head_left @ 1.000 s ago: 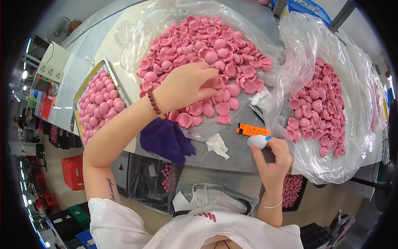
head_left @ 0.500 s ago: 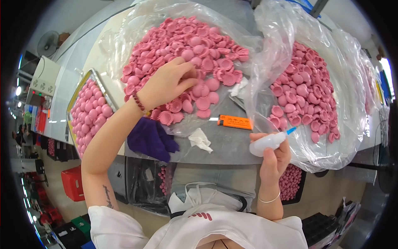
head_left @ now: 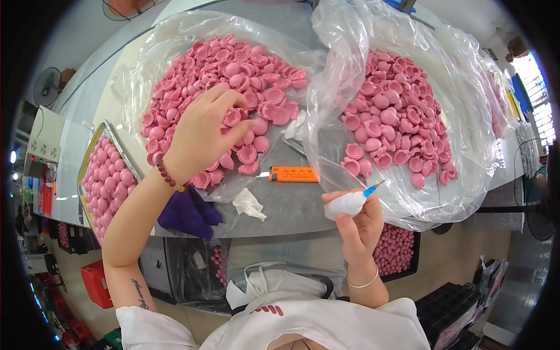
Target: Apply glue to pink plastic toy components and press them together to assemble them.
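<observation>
My left hand (head_left: 210, 125) reaches over a heap of pink plastic half-shells (head_left: 192, 76) on a clear plastic sheet, its thumb and fingers apart. A cup-shaped half-shell (head_left: 231, 118) shows in the gap between thumb and fingers; no firm grip on it is visible. Over the table's front edge, my right hand (head_left: 363, 230) is wrapped round a white squeeze bottle (head_left: 345, 205) with a blue needle tip (head_left: 370, 191). The needle points up and to the right, toward a second heap of pink half-shells (head_left: 391, 111), and touches nothing.
A tray (head_left: 133, 164) of pink balls stands at the left. Along the table's front lie a purple cloth (head_left: 189, 214), a crumpled white tissue (head_left: 249, 204) and an orange box (head_left: 294, 174). Clear plastic bagging (head_left: 335, 70) rises between the heaps. Below right is a black bin (head_left: 413, 256) of pink balls.
The whole view has shifted, so the table and heaps sit further left. My left hand's fingers have spread from a curled pose. My right hand keeps hold of the squeeze bottle.
</observation>
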Demonstrator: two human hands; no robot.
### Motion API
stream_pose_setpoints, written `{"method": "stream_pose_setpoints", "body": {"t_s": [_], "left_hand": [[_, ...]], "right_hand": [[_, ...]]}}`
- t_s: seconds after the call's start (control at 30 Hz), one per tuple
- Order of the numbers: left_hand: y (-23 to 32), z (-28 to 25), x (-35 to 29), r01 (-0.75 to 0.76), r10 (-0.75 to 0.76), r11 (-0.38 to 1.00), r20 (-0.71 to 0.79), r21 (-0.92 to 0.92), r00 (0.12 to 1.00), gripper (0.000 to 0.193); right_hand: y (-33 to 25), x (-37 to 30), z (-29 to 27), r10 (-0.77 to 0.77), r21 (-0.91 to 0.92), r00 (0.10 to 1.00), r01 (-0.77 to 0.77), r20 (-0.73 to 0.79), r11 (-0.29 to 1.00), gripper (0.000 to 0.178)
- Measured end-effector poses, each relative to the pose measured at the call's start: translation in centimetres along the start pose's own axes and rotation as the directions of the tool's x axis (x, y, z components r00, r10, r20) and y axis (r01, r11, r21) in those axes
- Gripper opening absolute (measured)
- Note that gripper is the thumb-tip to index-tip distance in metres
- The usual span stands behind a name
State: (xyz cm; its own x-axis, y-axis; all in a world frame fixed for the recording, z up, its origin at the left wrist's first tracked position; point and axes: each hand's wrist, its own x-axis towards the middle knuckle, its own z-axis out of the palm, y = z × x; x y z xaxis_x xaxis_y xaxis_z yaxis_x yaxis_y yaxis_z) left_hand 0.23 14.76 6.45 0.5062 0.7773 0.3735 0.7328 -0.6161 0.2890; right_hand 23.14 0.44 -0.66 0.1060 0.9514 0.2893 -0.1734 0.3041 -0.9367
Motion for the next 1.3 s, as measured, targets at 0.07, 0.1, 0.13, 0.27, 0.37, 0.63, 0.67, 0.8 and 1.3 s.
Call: {"method": "stream_pose_setpoints", "body": {"t_s": [0.07,0.1,0.13,0.27,0.37,0.63,0.67,0.8,1.3], "left_hand": [[1.1,0.2,1.1,-0.017,0.017,1.000,-0.018,-0.009,1.000,0.026],[2.1,0.6,2.4,-0.105,0.101,0.994,-0.082,-0.041,0.991,0.028],[3.1,0.8,3.6,-0.189,0.178,0.980,-0.148,-0.061,0.973,0.031],[7.7,3.3,10.0,-0.356,0.342,0.934,-0.233,-0.019,0.910,0.042],[7.7,7.8,15.1,-0.261,0.314,0.940,-0.254,0.222,0.915,0.063],[-3.0,8.8,22.0,0.091,-0.090,0.996,0.387,0.017,0.918,0.090],[-4.4,8.7,21.7,0.069,-0.070,0.997,0.351,0.015,0.934,0.087],[-5.1,9.1,21.1,0.166,-0.184,0.983,0.378,0.080,0.907,0.079],[9.4,0.7,26.5,-0.215,0.355,0.671,0.053,-0.710,0.933,0.073]], "right_hand": [[-0.2,0.0,-0.3,-0.038,-0.040,0.999,0.038,0.014,0.998,0.028],[-0.2,0.1,-0.7,-0.068,-0.088,0.997,0.070,0.028,0.994,0.028],[-0.3,0.1,-0.8,-0.076,-0.094,0.997,0.077,0.019,0.993,0.028],[-0.8,-0.1,-0.9,-0.114,-0.039,0.994,0.114,0.003,0.993,0.030],[-1.9,0.0,-1.3,-0.157,-0.192,0.986,0.165,0.056,0.967,0.031],[-0.9,0.8,1.2,0.021,-0.466,0.986,0.061,0.168,0.883,0.026],[0.0,1.1,1.4,-0.033,-0.524,0.980,0.133,0.197,0.841,0.025],[1.0,1.7,1.7,-0.055,-0.625,0.974,0.183,0.218,0.759,0.027],[-9.1,13.4,-20.3,-0.261,-0.974,0.957,0.169,0.125,0.150,0.036]]}}
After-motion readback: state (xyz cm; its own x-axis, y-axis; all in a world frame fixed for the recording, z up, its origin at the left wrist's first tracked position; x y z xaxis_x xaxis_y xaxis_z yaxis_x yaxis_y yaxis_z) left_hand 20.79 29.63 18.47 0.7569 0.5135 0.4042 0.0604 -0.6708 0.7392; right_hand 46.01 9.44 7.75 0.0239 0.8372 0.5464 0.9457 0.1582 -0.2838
